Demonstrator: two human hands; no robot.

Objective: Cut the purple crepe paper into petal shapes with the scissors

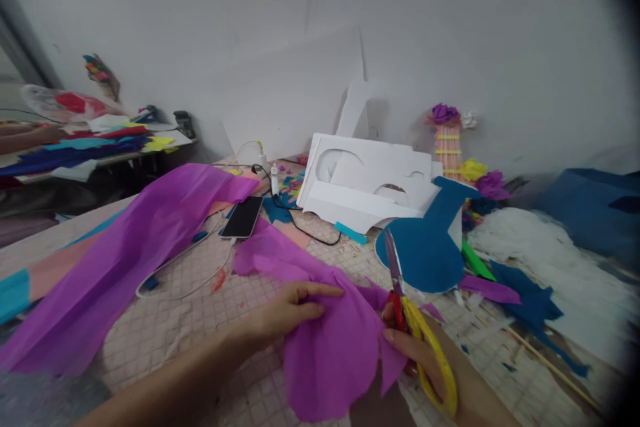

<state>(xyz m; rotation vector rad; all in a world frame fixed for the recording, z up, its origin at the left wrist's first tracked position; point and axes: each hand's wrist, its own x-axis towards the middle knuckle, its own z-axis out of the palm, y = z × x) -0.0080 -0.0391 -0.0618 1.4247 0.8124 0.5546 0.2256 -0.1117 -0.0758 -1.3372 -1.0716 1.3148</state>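
Purple crepe paper (340, 347), cut to a rounded shape, lies wrinkled in front of me. My left hand (295, 307) grips its left side, with index finger and thumb on top; the other fingers are hidden. In my right hand (417, 347) is a pair of scissors (395, 273) with red and yellow handles, its blades pointing up and away from me. The blades look closed together and stand above the table, apart from the left hand. A purple flap of the paper hangs by the right fingers.
A long purple sheet (145, 247) drapes over the left side. A phone (243, 218) with a white cable lies behind the paper. White cut card (370, 177) leans near the wall. A blue guitar-like cutout (425, 250) and a wooden stick (555, 370) lie right.
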